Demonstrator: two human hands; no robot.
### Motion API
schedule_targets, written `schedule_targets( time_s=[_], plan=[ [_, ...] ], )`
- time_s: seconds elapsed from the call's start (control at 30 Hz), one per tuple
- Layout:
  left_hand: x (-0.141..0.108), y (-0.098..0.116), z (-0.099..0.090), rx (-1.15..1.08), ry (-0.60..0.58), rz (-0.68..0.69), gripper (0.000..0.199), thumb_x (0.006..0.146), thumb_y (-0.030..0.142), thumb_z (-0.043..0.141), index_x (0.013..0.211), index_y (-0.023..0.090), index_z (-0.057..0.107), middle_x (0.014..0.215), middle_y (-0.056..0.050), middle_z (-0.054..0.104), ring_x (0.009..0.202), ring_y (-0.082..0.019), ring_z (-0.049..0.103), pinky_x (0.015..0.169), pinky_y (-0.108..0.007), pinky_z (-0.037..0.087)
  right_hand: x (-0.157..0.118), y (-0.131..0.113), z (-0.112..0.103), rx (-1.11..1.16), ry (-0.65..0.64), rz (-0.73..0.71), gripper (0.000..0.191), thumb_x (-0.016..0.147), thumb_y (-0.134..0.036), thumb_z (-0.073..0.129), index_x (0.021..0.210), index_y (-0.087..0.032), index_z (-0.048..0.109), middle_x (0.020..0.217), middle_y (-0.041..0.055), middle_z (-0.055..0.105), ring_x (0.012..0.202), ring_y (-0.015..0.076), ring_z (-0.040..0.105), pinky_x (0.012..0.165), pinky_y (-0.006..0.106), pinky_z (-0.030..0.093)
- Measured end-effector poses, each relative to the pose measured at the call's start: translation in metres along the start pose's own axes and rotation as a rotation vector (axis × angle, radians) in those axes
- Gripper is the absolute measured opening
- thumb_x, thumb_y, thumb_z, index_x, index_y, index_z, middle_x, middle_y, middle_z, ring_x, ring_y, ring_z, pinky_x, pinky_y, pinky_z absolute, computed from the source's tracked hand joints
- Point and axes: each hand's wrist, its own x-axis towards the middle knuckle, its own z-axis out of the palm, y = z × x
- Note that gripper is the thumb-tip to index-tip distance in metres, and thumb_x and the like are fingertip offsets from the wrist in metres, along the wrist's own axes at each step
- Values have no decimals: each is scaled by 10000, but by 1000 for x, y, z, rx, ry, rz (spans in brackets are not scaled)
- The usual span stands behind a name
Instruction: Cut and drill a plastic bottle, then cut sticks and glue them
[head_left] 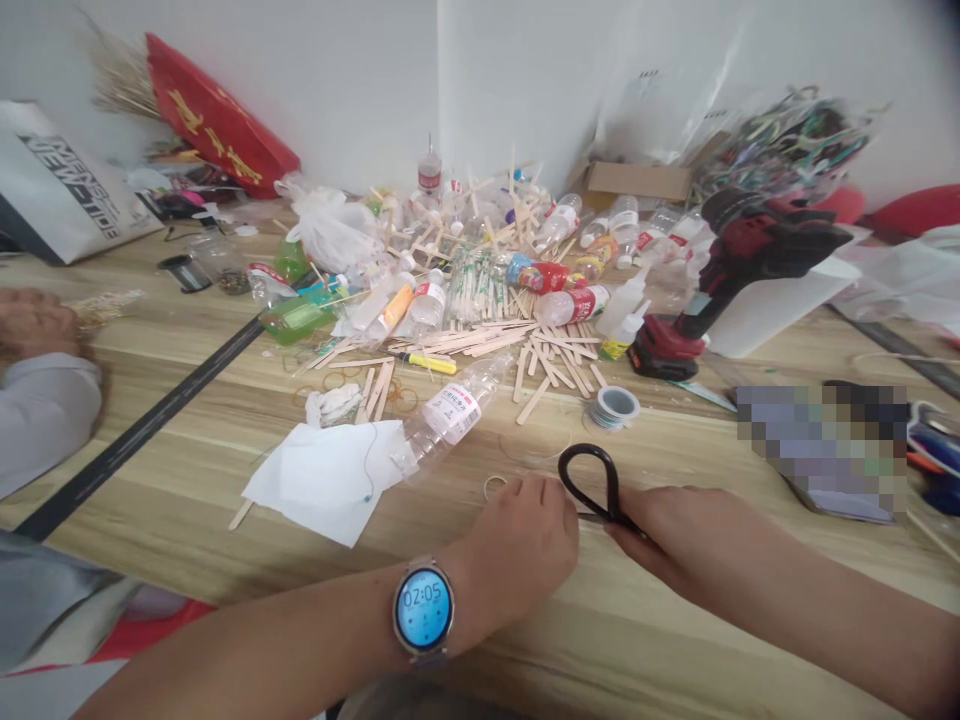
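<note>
"Where are the scissors?"

"The black-handled scissors [613,492] are just above the tabletop [675,430], between the two hands. The right hand [694,540] is wrapped around them, one handle loop standing up beyond its fingers."

"And the left hand [525,540]?"

"Curled narrow, with a watch [424,607] on its wrist. Its fingertips are hidden, so I can't tell whether they pinch anything."

"How much room is there?"

"A stretch of bare wood lies between the scissors and the spool [615,406] beyond them, and more lies nearer the body, below the right forearm. On the left, a bottle [454,412] and a sheet of paper [315,475] bound that room. A dark strip [150,430] slants across the far left, and the wall [360,80] rises behind everything."

"What are the surfaces like?"

"The tabletop has streaky wood grain. The handle loop is smooth, thick and teardrop-shaped; the metal is thin and grey. The bottle is clear, ridged plastic lying on its side, touching the flat white paper. Flat, blunt wooden sticks [487,340] lie loose behind."

"Which way do the scissors point?"

"Leftward: the long axis runs roughly crosswise, metal end at the left hand's fingers, handles toward the right palm."
</note>
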Motion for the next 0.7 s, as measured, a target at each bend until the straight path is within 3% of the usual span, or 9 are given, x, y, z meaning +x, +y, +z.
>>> schedule_targets(
  time_s=[0.17, 0.37, 0.53, 0.7],
  plan=[
    [1, -4, 11, -93, -10, -52, 184, 901, 52, 480, 1036, 59, 604, 962, -134, 664, 862, -258, 621, 674, -364, 530, 0, -3, -5, -30, -2, -6, 209, 944, -179, 468, 1073, -175, 633, 909, 103, 730, 820, 320, 712, 642, 366, 504],
    [2, -10, 16, -274, -15, -194, 171, 907, 247, 598, 1030, 129, 616, 1026, -84, 657, 951, -250, 617, 805, -390, 542, 0, -8, -16, -59, -67, 4, 240, 952, -181, 469, 1132, -161, 627, 978, 112, 723, 884, 328, 701, 710, 410, 529],
    [1, -11, 14, -365, -29, -243, 242, 892, 240, 620, 1118, 153, 616, 1111, -70, 663, 1032, -237, 611, 906, -381, 521, 3, -16, -26, -59, -104, 15, 316, 959, -160, 464, 1246, -182, 594, 1024, 98, 720, 918, 324, 696, 724, 415, 536],
    [2, -11, 16, -366, -13, -241, 328, 893, 238, 617, 1211, 173, 574, 1221, -73, 643, 1085, -237, 601, 934, -381, 510, 7, -22, -32, -87, -110, -13, 278, 933, -117, 491, 1158, -183, 641, 985, 85, 727, 889, 313, 704, 682, 378, 533]
  ],
)
